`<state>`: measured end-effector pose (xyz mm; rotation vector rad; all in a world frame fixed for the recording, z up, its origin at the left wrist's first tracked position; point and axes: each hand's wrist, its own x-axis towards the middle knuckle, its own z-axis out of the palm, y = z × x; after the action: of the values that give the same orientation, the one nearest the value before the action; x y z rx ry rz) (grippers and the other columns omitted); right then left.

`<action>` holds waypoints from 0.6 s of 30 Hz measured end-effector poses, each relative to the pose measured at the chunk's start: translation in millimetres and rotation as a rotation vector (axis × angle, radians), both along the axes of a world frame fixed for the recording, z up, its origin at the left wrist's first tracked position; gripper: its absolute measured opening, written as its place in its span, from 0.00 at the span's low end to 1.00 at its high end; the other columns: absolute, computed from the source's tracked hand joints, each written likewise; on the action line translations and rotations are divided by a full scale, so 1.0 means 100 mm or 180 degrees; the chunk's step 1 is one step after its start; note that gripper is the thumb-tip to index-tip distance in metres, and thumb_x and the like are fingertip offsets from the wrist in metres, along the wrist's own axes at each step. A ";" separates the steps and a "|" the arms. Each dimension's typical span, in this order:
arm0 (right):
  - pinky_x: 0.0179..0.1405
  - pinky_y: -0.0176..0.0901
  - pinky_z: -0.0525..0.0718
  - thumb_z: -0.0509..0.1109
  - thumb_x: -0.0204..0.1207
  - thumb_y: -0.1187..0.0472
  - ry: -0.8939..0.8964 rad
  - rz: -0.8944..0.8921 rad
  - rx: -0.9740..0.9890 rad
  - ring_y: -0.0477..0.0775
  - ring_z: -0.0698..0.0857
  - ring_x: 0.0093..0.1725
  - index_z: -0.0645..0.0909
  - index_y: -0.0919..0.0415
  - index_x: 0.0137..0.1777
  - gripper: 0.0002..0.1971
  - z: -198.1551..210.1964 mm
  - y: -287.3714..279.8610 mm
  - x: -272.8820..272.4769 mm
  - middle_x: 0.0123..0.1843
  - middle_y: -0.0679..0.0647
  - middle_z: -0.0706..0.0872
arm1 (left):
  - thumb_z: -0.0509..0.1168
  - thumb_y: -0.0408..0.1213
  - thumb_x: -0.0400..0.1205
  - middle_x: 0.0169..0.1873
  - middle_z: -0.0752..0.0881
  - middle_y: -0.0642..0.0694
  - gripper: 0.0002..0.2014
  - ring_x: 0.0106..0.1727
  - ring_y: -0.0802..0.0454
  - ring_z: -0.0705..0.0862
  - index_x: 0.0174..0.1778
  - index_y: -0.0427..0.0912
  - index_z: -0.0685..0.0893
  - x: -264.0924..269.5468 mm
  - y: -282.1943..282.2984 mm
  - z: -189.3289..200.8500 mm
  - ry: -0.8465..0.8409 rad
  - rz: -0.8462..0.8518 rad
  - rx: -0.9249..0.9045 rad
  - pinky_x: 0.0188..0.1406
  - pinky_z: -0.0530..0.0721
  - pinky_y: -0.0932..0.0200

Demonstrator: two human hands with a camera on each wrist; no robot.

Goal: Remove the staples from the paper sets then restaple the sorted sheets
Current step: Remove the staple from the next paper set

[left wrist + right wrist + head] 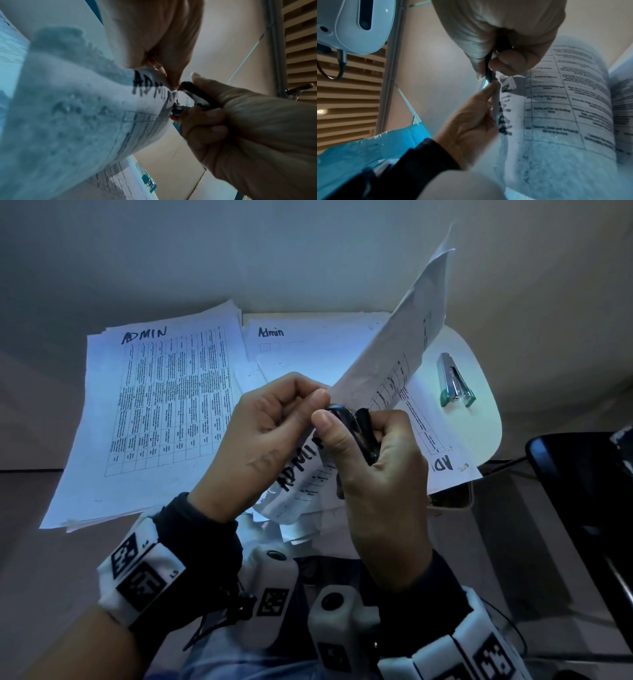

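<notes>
My left hand (pixel 274 419) pinches the corner of a stapled paper set (pixel 394 347) marked ADMIN, held up off the table and curling back to the upper right. My right hand (pixel 370 460) grips a black staple remover (pixel 356 426) whose jaws sit at that pinched corner. In the left wrist view the staple remover (pixel 192 97) bites the paper set (pixel 85 108) beside the ADMIN lettering. In the right wrist view the staple remover (pixel 489 67) meets the paper set (pixel 556 108) just above my left hand (pixel 471 119). The staple itself is too small to make out.
Two stacks of sheets lie on the table: one marked ADMIN (pixel 154 405) at left, one marked Admin (pixel 301 344) behind my hands. A silver stapler with green ends (pixel 455 381) lies at the right on the white table (pixel 479 419). A black chair (pixel 582 474) stands right.
</notes>
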<state>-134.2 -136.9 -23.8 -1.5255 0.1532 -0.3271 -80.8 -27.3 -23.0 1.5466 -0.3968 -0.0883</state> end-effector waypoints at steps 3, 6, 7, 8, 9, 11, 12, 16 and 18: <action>0.27 0.27 0.74 0.72 0.69 0.47 -0.0067 0.0024 0.0014 0.39 0.79 0.24 0.75 0.57 0.44 0.15 0.00 0.00 0.01 0.28 0.45 0.82 | 0.66 0.42 0.79 0.28 0.82 0.51 0.06 0.31 0.52 0.76 0.36 0.48 0.83 -0.01 0.00 0.00 -0.0075 0.0105 0.0160 0.30 0.74 0.63; 0.28 0.32 0.74 0.73 0.69 0.46 -0.0099 0.0037 0.0168 0.40 0.78 0.24 0.76 0.58 0.45 0.17 -0.01 0.00 0.03 0.28 0.45 0.82 | 0.65 0.46 0.77 0.28 0.80 0.50 0.06 0.31 0.49 0.73 0.35 0.52 0.83 -0.01 0.01 0.01 -0.0135 0.0111 0.0197 0.28 0.73 0.60; 0.28 0.33 0.74 0.74 0.69 0.47 -0.0100 0.0031 0.0222 0.41 0.78 0.24 0.76 0.58 0.45 0.16 -0.03 0.00 0.03 0.28 0.45 0.82 | 0.65 0.45 0.77 0.28 0.79 0.50 0.06 0.30 0.49 0.72 0.35 0.52 0.83 -0.01 0.01 0.02 -0.0169 0.0106 0.0208 0.27 0.72 0.61; 0.28 0.34 0.74 0.74 0.69 0.47 -0.0091 0.0025 0.0278 0.41 0.78 0.24 0.77 0.57 0.44 0.15 -0.05 0.00 0.03 0.28 0.44 0.82 | 0.65 0.45 0.77 0.28 0.79 0.49 0.06 0.30 0.49 0.72 0.35 0.52 0.83 -0.01 0.00 0.03 -0.0202 0.0102 0.0224 0.26 0.71 0.61; 0.27 0.36 0.74 0.74 0.69 0.47 -0.0085 0.0006 0.0336 0.41 0.77 0.24 0.77 0.56 0.43 0.14 -0.06 0.00 0.03 0.27 0.44 0.82 | 0.65 0.45 0.78 0.28 0.79 0.47 0.06 0.29 0.49 0.72 0.36 0.51 0.83 -0.01 0.00 0.03 -0.0225 0.0090 0.0231 0.26 0.71 0.60; 0.28 0.37 0.73 0.74 0.67 0.45 -0.0085 -0.0021 0.0406 0.42 0.76 0.24 0.77 0.55 0.41 0.15 -0.08 -0.01 0.02 0.26 0.44 0.81 | 0.66 0.41 0.79 0.28 0.79 0.46 0.06 0.27 0.52 0.73 0.37 0.48 0.83 -0.01 -0.02 0.04 -0.0251 0.0100 0.0196 0.24 0.71 0.64; 0.28 0.37 0.73 0.74 0.66 0.44 -0.0093 -0.0011 0.0429 0.42 0.76 0.24 0.77 0.54 0.41 0.15 -0.08 -0.02 0.02 0.26 0.44 0.81 | 0.67 0.39 0.80 0.27 0.80 0.49 0.06 0.25 0.57 0.73 0.37 0.46 0.83 -0.02 -0.02 0.04 -0.0259 0.0124 0.0151 0.23 0.71 0.68; 0.27 0.33 0.72 0.74 0.68 0.48 -0.0171 0.0099 0.0517 0.41 0.76 0.23 0.76 0.55 0.40 0.13 -0.06 -0.05 0.03 0.25 0.43 0.79 | 0.66 0.33 0.79 0.29 0.84 0.57 0.04 0.29 0.64 0.79 0.40 0.44 0.84 -0.01 -0.05 0.04 -0.0295 0.0164 -0.0066 0.30 0.76 0.73; 0.27 0.35 0.72 0.73 0.66 0.45 -0.0232 0.0090 0.0527 0.41 0.75 0.23 0.76 0.54 0.39 0.14 -0.06 -0.04 0.02 0.27 0.46 0.81 | 0.67 0.36 0.78 0.32 0.86 0.56 0.04 0.34 0.61 0.83 0.40 0.49 0.87 0.00 -0.06 0.04 -0.0316 0.0164 -0.0120 0.37 0.81 0.69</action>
<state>-132.4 -141.0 -30.1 -1.3491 0.0986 -0.3388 -81.1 -33.1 -19.1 1.5269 -0.4344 0.0362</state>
